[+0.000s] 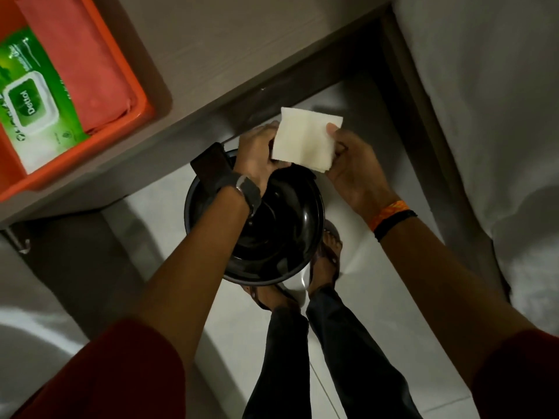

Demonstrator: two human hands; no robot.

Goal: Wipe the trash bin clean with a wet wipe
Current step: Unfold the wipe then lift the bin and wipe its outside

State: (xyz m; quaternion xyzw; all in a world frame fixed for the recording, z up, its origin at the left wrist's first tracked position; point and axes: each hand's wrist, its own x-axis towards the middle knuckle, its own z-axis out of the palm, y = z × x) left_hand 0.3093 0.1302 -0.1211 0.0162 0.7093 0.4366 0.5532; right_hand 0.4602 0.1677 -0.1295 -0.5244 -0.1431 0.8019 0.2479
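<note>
Holding a folded wet wipe (305, 140) stretched btwn both hands: left hand (260, 152) pinches its left edge, right hand (348, 164) its right. Wipe looks light, limp, prob damp; best gripped bunched in one palm. Black trash bin (257, 225) sits on the floor right below, glossy, likely light & apt to slide. Bench (187, 71) w/ orange tray (133, 95) & wipes pack (30, 98) overhangs the bin's far side.

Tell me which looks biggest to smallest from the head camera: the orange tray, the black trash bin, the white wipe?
1. Orange tray, though it is cut off and nearer the camera, so this is unsure.
2. Black trash bin.
3. White wipe, held by both hands.
</note>
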